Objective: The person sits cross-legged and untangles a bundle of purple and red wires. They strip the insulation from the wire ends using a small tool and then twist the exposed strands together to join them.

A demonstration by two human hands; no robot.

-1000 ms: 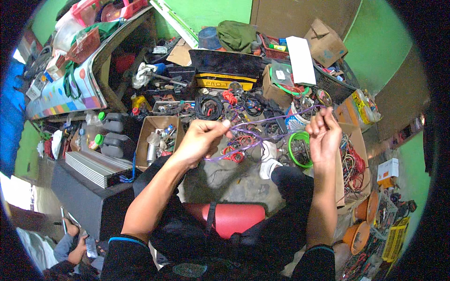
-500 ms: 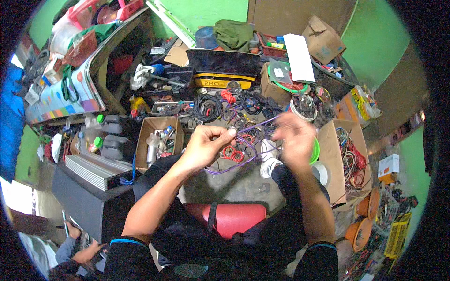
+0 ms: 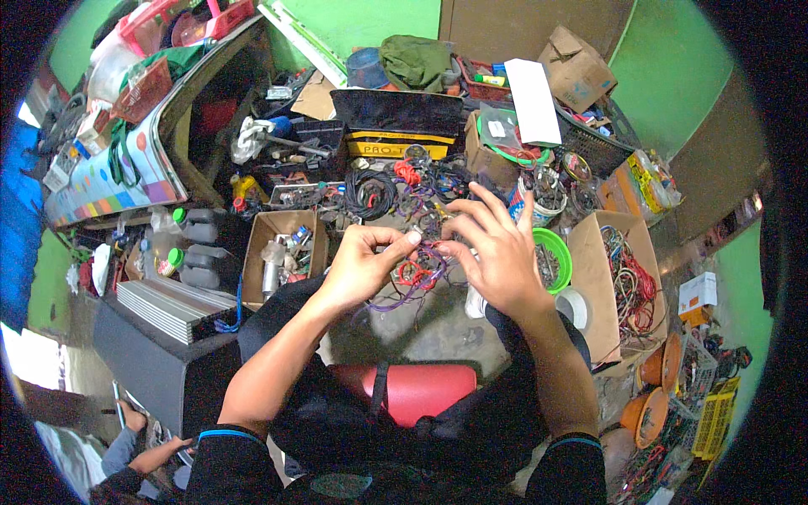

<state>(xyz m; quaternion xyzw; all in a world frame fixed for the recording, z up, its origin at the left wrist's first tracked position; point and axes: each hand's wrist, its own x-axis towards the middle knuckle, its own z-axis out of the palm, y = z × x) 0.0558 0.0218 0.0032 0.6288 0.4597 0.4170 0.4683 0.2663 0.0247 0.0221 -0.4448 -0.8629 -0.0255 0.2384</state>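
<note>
- The left hand [image 3: 370,263] pinches a thin, purple, plastic-coated wire [image 3: 421,289] between thumb and forefinger; the wire's loose loops hang between the hands, above the floor.
- The right hand [image 3: 498,257] is spread wide, fingers fanned, thumb tip close to the wire; I cannot tell whether it touches.
- Just beyond the right hand stands a bright-green, round plastic basin [image 3: 567,263]; further right, an open brown cardboard box [image 3: 596,286] holds tangled red and white cables [image 3: 637,295].
- Left of the left hand is a smaller open brown cardboard carton [image 3: 255,252]; a red, rounded, smooth-surfaced object [image 3: 417,394] lies between the legs.
</note>
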